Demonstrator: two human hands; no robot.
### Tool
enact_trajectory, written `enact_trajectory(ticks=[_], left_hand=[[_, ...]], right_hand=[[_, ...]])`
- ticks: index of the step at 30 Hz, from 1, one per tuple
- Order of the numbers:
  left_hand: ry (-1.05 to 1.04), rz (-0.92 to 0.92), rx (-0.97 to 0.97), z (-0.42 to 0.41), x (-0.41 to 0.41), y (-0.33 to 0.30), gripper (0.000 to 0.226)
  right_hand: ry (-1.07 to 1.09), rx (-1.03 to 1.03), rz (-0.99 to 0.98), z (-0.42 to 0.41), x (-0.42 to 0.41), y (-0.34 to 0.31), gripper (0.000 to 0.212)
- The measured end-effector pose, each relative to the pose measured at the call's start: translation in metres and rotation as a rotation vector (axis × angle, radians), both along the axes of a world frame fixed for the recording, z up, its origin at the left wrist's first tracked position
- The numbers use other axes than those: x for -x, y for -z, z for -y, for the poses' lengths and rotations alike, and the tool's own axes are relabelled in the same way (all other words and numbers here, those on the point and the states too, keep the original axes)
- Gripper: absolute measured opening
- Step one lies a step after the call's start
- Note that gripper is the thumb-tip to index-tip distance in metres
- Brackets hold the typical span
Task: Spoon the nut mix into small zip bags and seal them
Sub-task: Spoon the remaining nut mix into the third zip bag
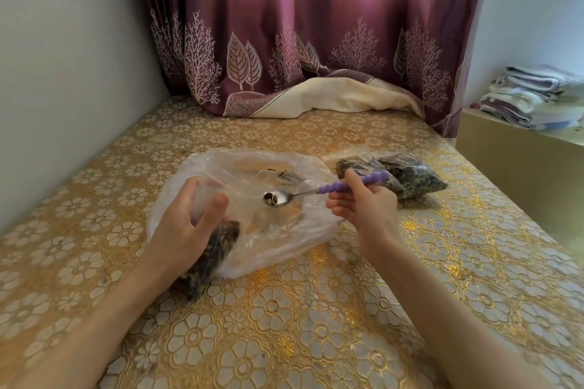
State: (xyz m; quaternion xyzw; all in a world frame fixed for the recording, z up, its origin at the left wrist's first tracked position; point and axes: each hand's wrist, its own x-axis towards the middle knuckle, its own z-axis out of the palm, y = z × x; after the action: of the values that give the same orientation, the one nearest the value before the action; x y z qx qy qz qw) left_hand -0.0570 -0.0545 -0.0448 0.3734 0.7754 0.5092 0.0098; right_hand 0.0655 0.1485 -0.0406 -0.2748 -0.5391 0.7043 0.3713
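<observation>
Now my left hand (192, 224) curls around a small zip bag (215, 240) (half full of nut mix), holding it tilted over the table (316, 325). Right hand (366, 202) pinches the spoon (316, 191), palm up, its loaded bowl above the big plastic bag (268, 230).

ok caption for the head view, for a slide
Right hand carries a spoon of nut mix toward the small zip bag held by the left hand, over the big bag.
</observation>
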Motion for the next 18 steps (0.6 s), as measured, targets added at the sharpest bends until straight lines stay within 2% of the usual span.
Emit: enact_trajectory(ticks=[4, 9, 14, 18], left_hand=[[0.024, 0.007, -0.035, 0.000, 0.000, -0.001, 0.076], [0.032, 0.011, -0.064, 0.001, -0.003, -0.003, 0.077], [0.020, 0.065, -0.100, 0.000, -0.003, -0.006, 0.085], [-0.020, 0.051, -0.093, 0.001, 0.001, -0.005, 0.087]], right_hand=[[0.055, -0.101, -0.044, -0.005, -0.004, -0.018, 0.035], [0.009, -0.237, -0.180, 0.006, -0.004, -0.057, 0.036], [-0.143, -0.385, -0.273, 0.029, -0.003, -0.080, 0.034], [-0.277, -0.574, -0.264, 0.041, -0.001, -0.077, 0.028]])
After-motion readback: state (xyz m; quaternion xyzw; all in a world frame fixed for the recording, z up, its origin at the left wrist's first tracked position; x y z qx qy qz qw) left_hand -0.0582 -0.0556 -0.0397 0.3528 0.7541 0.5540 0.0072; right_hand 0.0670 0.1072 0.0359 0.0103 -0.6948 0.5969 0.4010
